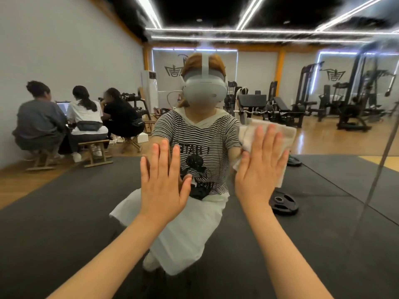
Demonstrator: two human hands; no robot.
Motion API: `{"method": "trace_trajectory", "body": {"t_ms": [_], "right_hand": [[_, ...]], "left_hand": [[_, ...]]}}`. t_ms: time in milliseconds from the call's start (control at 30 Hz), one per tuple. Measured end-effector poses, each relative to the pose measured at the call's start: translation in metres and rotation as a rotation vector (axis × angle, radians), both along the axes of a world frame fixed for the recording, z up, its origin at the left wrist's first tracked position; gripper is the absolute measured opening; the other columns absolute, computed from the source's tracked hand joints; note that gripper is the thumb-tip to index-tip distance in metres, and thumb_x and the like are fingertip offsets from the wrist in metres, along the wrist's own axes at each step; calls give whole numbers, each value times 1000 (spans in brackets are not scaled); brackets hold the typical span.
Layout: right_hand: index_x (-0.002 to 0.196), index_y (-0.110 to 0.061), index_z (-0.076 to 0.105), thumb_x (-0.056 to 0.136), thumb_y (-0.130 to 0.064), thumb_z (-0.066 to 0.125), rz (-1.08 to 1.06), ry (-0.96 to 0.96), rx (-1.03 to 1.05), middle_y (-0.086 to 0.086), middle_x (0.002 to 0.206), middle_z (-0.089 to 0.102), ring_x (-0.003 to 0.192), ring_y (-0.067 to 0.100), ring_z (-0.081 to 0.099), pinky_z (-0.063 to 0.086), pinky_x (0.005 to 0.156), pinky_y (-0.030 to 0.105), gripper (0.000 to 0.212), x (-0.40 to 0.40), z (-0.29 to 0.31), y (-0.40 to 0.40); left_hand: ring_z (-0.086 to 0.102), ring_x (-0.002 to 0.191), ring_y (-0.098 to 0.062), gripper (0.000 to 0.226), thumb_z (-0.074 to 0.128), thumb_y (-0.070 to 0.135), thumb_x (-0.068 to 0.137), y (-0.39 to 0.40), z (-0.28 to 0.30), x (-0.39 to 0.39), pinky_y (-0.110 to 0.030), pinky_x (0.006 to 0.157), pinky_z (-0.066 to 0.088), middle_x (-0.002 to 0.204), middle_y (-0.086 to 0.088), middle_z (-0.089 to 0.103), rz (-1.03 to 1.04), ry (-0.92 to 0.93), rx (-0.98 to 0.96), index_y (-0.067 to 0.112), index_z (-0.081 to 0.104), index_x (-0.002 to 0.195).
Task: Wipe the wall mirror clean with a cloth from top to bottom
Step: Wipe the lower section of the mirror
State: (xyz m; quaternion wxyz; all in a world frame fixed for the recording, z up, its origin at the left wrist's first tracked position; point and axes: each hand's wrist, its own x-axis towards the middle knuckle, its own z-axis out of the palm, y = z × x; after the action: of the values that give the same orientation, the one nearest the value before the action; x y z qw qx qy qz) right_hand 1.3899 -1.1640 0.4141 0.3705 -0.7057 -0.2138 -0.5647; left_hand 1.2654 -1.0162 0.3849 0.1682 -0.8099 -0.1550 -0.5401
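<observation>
Both hands lie flat against the wall mirror (64,61) — smooth, reflective glass, streaked near its top edge. The left hand (160,186) is bare, its fingers straight and slightly spread. The right hand (260,169) presses a soft, off-white, creased cloth (287,134) against the glass, fingers straight. 1 round black weight plate (284,202) shows in reflection.

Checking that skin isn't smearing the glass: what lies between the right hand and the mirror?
In the head view, the cloth lies flat between the right hand and the mirror, pressed by straight fingers.
</observation>
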Motion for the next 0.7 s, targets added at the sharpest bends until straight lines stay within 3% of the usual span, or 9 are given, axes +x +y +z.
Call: {"method": "trace_trajectory", "body": {"t_ms": [100,233,333,467,567,700], "right_hand": [[151,-11,17,97,-25,32,10,95,153,17,157,24,144,31,14,-4,117,41,58,-25,5,36],[150,-13,21,98,-26,32,28,-37,-107,9,156,17,149,23,3,-3,118,46,55,-47,-7,65],[150,-13,23,99,-28,30,37,-60,-157,9,156,16,148,15,-13,-5,118,44,53,-42,-13,59],[150,-12,24,103,-31,24,26,-91,-187,9,155,18,148,15,-14,-7,118,43,51,-39,-15,56],[150,-12,24,104,-33,16,40,-76,-180,10,156,20,149,19,-7,-8,118,43,52,-40,-17,57],[149,-11,25,99,-31,31,67,-91,-184,15,154,31,143,28,15,-7,117,42,54,-41,-16,54]], "left_hand": [[12,146,-37,77,37,44,94,-1,1,0,-50,118,6,158,-19,10,-7,-11,2,7,4,153],[8,147,-33,75,37,41,94,-1,2,-3,-48,118,4,158,-18,9,-25,8,6,6,5,152],[9,147,-30,73,37,39,92,2,7,-16,-49,118,3,158,-16,10,-5,79,38,9,9,153],[14,145,-30,69,37,38,90,14,6,-43,-51,115,2,157,-15,14,57,157,86,13,20,151],[4,148,-30,72,35,40,90,27,-9,-63,-50,116,-3,158,-16,10,130,156,33,14,13,153],[-9,148,-25,73,34,40,91,43,-16,-82,-46,117,-9,158,-17,10,173,167,2,12,9,153]]}}
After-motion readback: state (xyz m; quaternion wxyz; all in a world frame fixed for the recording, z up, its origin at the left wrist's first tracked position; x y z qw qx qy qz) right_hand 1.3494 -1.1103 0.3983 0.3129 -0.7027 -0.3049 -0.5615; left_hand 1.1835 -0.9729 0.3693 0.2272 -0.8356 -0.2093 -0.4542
